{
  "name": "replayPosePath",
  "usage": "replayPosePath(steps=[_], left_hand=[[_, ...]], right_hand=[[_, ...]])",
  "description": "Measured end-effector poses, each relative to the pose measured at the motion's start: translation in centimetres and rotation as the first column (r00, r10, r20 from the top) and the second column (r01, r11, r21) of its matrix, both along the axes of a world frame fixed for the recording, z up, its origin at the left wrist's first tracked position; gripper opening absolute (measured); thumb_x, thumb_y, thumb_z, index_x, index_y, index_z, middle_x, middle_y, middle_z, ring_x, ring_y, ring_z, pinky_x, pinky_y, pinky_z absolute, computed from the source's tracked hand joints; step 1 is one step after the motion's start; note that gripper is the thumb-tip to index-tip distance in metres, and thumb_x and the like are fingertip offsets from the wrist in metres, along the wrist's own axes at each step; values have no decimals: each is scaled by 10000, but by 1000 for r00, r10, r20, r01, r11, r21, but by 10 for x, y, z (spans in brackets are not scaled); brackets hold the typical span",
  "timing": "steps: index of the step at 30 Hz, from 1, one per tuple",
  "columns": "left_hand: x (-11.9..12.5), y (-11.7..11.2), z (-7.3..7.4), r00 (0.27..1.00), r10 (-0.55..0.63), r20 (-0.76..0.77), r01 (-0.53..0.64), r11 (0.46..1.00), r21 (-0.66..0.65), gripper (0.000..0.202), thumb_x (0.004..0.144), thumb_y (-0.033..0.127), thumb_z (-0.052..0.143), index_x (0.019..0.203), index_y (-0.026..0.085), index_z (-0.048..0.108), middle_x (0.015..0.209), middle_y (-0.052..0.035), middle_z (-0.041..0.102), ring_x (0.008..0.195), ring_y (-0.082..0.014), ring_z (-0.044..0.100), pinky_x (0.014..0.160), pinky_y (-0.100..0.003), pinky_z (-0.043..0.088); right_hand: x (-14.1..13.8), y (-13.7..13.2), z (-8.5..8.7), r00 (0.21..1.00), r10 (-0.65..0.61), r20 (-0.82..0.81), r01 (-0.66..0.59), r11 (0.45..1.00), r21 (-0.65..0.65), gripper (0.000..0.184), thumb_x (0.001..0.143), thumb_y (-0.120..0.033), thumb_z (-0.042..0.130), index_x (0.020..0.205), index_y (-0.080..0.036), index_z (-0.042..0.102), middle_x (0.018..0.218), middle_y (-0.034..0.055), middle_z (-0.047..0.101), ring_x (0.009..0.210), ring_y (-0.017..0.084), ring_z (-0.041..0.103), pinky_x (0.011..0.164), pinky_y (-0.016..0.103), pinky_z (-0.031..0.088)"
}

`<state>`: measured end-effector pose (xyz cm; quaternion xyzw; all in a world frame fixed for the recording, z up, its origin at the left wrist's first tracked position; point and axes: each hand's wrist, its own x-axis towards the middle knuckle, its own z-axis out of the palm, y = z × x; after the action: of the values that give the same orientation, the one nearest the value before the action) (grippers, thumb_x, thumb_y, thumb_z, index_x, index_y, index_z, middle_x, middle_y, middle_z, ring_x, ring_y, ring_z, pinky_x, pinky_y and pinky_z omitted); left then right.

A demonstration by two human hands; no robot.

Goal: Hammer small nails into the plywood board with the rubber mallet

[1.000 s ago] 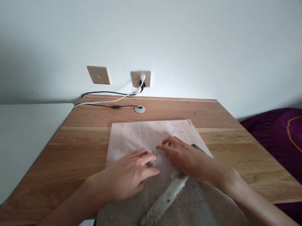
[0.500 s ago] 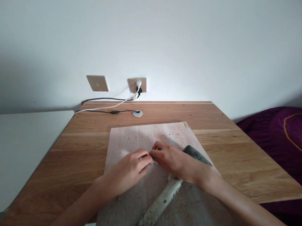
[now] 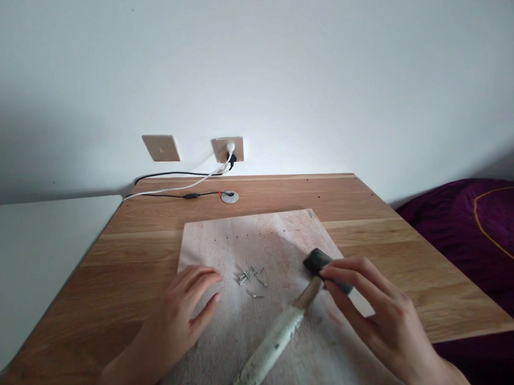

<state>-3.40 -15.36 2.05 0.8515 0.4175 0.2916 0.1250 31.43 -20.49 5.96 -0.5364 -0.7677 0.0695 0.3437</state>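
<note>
Several silver nails (image 3: 246, 277) lie loosely grouped on the wooden board (image 3: 207, 231), one a little nearer to me than the others. To their left is my left hand (image 3: 189, 303), open and holding nothing, its thumb apart from the curved fingers. A hammer lies diagonally across the board, with a dark head (image 3: 314, 260) and a pale, worn handle (image 3: 268, 348). My right hand (image 3: 372, 301) is at the hammer's head, fingers stretched out and thumb apart. Its fingertips overlap the head's near side; whether they touch it I cannot tell.
Beneath the board is a wooden table (image 3: 413, 265). Cables (image 3: 167, 193) run along its back edge to a wall socket (image 3: 228, 150). A white surface (image 3: 43, 270) adjoins on the left; purple fabric (image 3: 463, 229) is at the right. A row of small holes crosses the board's far part.
My hands have come apart, the left moving left and the right moving right to the hammer head. The nails on the board are now uncovered. The view has shifted slightly.
</note>
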Motion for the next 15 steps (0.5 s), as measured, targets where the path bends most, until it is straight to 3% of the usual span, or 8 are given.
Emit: replayPosePath(steps=[1,4,6,11,15], left_hand=[[-4,-7,-2,1000,12,-24,-12,1000,17,221,1019,243,569,1210,260,679,1171,-53,756,1085,-224,738,937,-326,626],[-15,-26,-7,995,31,-96,-23,997,80,319,1032,317,579,1343,280,637,1283,-49,754,1155,-229,746,1006,-321,623],[-20,-35,-11,990,18,-139,-4,995,99,402,1035,335,572,1434,285,582,1361,-53,736,1210,-235,736,1036,-326,618],[-25,-38,-16,982,13,-186,12,991,132,431,1056,340,527,1480,262,539,1402,-64,722,1245,-236,725,1039,-336,621],[-23,-35,-13,980,22,-198,8,988,151,447,1066,333,514,1509,268,528,1344,-48,752,1181,-228,752,994,-321,636]], right_hand=[[9,-9,-8,994,-109,3,108,993,51,181,1046,-225,570,1155,-311,685,1101,73,679,947,237,733,768,371,646],[36,-32,-36,935,-346,79,346,938,9,186,1023,-364,608,1187,-322,687,1172,93,661,934,262,741,602,340,627],[49,-42,-50,902,-421,101,426,904,-32,252,1018,-446,594,1221,-317,668,1211,97,665,950,278,750,645,372,648],[57,-47,-58,931,-358,75,365,917,-162,336,1039,-496,542,1312,-312,611,1268,93,696,1012,266,784,849,414,673],[58,-48,-54,942,-335,21,331,915,-233,370,1033,-472,575,1355,-291,589,1313,116,709,1097,278,785,891,396,676]])
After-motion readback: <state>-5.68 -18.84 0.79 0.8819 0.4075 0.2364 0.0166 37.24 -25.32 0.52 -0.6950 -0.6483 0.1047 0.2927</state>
